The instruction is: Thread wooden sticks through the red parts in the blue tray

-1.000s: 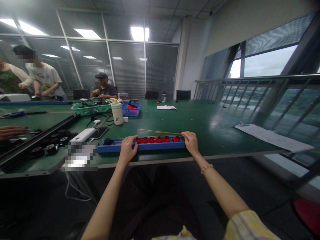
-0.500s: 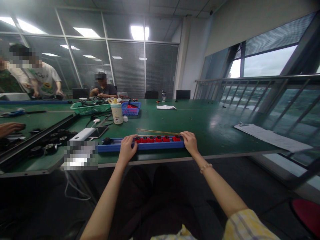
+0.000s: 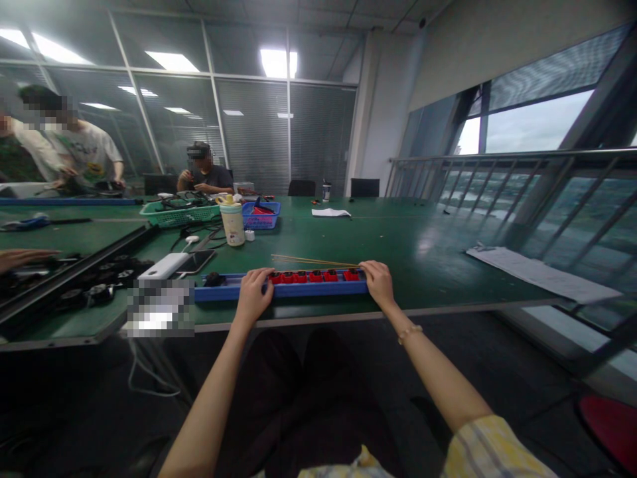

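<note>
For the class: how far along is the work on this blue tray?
Done: a row of red pieces already sits in the blue tray. In hand: the left hand and right hand rest on the tray, either side of the row. Apparently left: thin wooden sticks lie loose behind it, and a black piece sits at its left end.

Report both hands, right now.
Left hand: closed on the near edge of the long blue plastic tray.
Right hand: closed on the tray's right end.
</note>
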Demonstrator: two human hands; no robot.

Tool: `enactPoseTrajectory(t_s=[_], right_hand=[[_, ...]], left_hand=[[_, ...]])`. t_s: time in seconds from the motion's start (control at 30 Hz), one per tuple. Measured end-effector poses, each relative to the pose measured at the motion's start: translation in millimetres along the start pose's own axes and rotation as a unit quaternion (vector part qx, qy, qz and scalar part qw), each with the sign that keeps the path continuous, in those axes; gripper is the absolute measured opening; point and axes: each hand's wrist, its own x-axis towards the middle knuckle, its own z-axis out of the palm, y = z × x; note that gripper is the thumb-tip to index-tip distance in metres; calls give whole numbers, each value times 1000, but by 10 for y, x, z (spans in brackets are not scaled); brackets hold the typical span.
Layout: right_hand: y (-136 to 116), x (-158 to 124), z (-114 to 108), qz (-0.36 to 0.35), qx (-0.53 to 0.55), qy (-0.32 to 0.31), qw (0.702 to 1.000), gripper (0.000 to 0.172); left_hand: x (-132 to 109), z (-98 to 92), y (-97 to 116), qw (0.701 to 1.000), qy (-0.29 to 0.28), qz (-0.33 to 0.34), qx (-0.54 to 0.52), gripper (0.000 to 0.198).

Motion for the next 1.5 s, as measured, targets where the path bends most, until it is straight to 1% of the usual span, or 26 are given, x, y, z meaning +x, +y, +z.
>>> enactPoseTrajectory(t_s=[0.3,0.5,0.7,0.9,1.03,1.2,1.37,1.5], right_hand=[[1,-7,1,-1,-4,18,1000,31],[-31,-6,-16,-9,-14,7,1000,31],[-9,-2,-8,-5,-20,0,1000,31],[-22,5,-22,-11,-29,3,1000,32],[-59,13,-45,-23,-31,-4,999,32],[-84,25,-64,-27,-25,-24,999,32],[-90,29,-67,-27,-9,-28,999,34],[-85,24,-62,-22,-10,-24,999,33]], left_hand=[[-11,7,-27,1000,-4,7,-16,32],[-12,28,-44,1000,0,11,-13,34],[-13,32,-41,1000,-2,9,-11,34],[-17,39,-42,1000,-1,14,-10,33],[-23,68,-61,1000,8,3,-9,33],[-21,81,-50,999,15,-15,-41,33],[-16,70,-28,998,24,-30,-55,29],[-18,76,-37,998,25,-27,-54,28]])
